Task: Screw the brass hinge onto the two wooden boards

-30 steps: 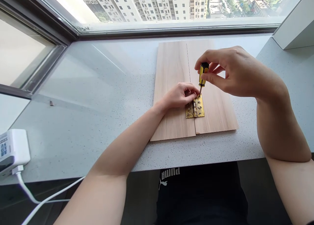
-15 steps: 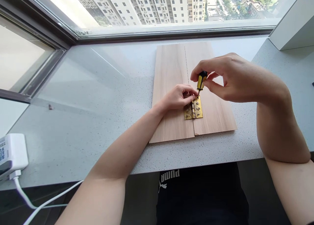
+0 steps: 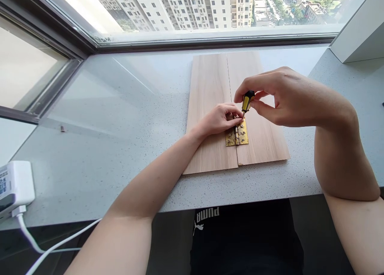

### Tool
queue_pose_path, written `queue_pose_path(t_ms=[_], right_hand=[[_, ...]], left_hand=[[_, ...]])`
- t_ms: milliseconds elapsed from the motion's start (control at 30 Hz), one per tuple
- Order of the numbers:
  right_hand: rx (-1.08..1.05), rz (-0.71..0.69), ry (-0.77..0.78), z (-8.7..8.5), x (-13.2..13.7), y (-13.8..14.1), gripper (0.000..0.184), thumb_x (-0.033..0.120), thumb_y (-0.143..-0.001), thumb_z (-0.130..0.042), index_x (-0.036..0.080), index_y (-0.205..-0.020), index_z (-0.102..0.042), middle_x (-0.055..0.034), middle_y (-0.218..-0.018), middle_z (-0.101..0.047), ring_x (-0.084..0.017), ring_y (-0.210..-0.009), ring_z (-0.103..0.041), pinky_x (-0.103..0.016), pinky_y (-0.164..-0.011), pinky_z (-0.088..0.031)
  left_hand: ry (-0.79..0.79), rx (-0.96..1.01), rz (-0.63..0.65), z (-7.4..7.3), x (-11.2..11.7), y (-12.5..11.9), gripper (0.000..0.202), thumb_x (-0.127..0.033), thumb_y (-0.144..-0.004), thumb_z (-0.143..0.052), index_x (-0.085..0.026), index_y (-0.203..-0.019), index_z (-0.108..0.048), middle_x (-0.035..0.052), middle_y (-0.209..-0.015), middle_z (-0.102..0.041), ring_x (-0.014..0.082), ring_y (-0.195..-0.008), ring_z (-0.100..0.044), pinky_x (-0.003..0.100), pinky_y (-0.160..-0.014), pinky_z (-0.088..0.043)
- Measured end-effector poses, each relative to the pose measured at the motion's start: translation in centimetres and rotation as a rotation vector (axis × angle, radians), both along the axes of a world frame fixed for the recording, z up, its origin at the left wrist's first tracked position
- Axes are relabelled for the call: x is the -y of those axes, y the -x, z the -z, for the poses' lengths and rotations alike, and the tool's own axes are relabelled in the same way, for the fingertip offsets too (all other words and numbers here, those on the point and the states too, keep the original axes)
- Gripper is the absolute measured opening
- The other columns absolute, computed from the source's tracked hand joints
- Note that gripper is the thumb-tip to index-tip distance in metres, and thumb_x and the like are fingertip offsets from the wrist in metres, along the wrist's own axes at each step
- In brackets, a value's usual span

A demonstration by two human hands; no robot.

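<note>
Two light wooden boards (image 3: 210, 83) lie side by side on the grey speckled sill. A brass hinge (image 3: 237, 134) spans their seam near the front edge. My right hand (image 3: 279, 97) is closed on a small screwdriver (image 3: 247, 100) with a yellow and black handle, held upright with its tip at the hinge's far right corner. My left hand (image 3: 220, 118) rests on the left board, its fingertips pinched at the screwdriver's tip beside the hinge; what they hold, if anything, is hidden.
A loose screw (image 3: 62, 128) lies on the grey sill (image 3: 120, 147) far left. A white power adapter (image 3: 15, 185) with a white cable (image 3: 45, 247) sits at the front left corner. A white box (image 3: 357, 31) stands at the back right. The window runs along the back.
My right hand and the screwdriver have dropped slightly lower toward the hinge. The view has shifted a little. My left hand stays at the hinge.
</note>
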State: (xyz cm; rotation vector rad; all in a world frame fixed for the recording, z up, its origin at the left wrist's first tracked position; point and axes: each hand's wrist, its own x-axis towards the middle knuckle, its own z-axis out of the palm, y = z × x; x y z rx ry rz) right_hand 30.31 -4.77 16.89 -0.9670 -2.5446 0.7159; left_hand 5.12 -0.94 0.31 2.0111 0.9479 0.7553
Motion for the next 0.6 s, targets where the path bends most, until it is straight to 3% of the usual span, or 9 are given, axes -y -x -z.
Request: queue_pose_path(t_ms=[133,400,600], right_hand=[[0.009,-0.017,-0.035,-0.05,-0.01,0.06,0.027,0.025,-0.094,-0.069,0.039,-0.11,-0.085,-0.0013,-0.112,-0.089,-0.034,-0.098,-0.077,-0.054,-0.093,-0.06],[0.008,0.019,-0.029,0.1,-0.17,-0.02,0.026,0.026,-0.091,-0.072,0.041,-0.108,-0.084,-0.0004,-0.112,-0.09,-0.035,-0.1,-0.08,-0.055,-0.087,-0.062],[0.004,0.025,-0.002,0.18,-0.06,0.31,0.013,0.037,-0.099,-0.075,0.039,-0.107,-0.084,-0.0026,-0.111,-0.09,-0.036,-0.102,-0.08,-0.056,-0.096,-0.061]], left_hand=[[-0.024,0.01,0.002,0.22,-0.08,-0.01,0.018,-0.039,-0.097,-0.085,-0.021,-0.097,-0.088,0.0066,-0.095,-0.081,0.0192,-0.08,-0.068,0.035,-0.075,-0.056],[-0.037,-0.014,-0.033,-0.17,0.07,-0.05,0.02,-0.041,-0.093,-0.087,-0.022,-0.089,-0.087,0.0068,-0.091,-0.076,0.0198,-0.08,-0.066,0.033,-0.073,-0.055],[-0.043,0.02,-0.007,-0.1,0.28,-0.13,0.016,-0.038,-0.096,-0.085,-0.022,-0.094,-0.086,0.0039,-0.086,-0.073,0.0173,-0.073,-0.063,0.034,-0.07,-0.053]])
